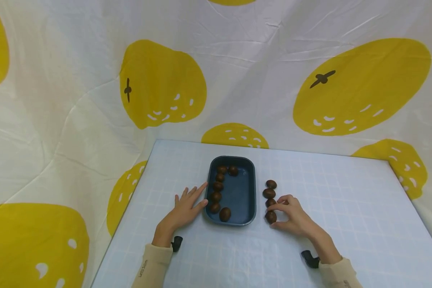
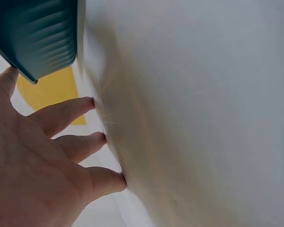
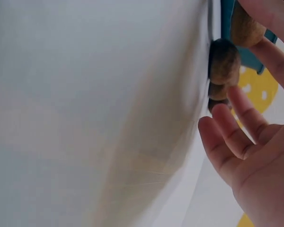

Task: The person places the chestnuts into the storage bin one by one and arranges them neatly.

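My right hand (image 1: 293, 216) pinches a brown, egg-shaped object (image 1: 271, 217) between thumb and fingers, to the right of a dark blue tray (image 1: 252, 192). In the right wrist view that object (image 3: 246, 27) is held a little off the table, while the other fingers of the hand (image 3: 260, 151) are loosely bent. More such brown objects (image 1: 269, 193) lie in a line just beyond it. My left hand (image 1: 183, 211) rests with spread fingers at the tray's left side, thumb and index finger at the rim. Its other fingertips (image 2: 114, 180) touch the table in the left wrist view.
Inside the tray, several brown egg-shaped objects (image 1: 217, 186) line the left wall, with one at the upper middle and one near the front. The white table (image 1: 345, 200) ends at a hanging cloth (image 1: 248, 80) printed with yellow fruit.
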Available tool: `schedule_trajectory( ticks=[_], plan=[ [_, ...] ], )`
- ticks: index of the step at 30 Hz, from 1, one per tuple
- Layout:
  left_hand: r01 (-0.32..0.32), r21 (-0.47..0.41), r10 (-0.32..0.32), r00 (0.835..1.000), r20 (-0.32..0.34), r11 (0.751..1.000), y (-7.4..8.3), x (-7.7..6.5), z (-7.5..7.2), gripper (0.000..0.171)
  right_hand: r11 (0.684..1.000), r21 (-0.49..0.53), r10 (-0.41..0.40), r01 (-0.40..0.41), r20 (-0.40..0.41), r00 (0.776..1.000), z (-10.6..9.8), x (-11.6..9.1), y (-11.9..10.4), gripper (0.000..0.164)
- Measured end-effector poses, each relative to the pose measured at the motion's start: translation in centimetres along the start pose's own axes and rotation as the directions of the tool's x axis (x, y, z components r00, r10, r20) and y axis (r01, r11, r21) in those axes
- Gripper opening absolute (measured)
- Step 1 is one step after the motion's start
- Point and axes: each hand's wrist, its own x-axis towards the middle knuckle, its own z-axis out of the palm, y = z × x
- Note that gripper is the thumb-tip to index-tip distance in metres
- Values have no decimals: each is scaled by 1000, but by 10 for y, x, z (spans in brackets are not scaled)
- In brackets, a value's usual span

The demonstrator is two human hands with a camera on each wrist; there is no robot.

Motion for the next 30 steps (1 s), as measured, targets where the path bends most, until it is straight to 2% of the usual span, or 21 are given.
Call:
schedule_trajectory(
  ticks=[9,15,20,30],
  plan=[
    [-2,-4,2,1000,5,1000,-1,-1,2,62,999,30,-25,27,-49,998,-15,5,-11,43],
    [-2,-10,2,1000,-5,1000,1,-1,1,62,997,42,-60,63,-78,995,-22,16,-15,45],
    [2,-7,-2,1000,4,1000,1,-1,0,62,993,48,-107,112,-97,989,-27,28,-22,46],
    [13,-1,-13,1000,14,1000,0,0,-1,62,988,105,-102,114,-118,988,-34,62,-44,44]
  ],
)
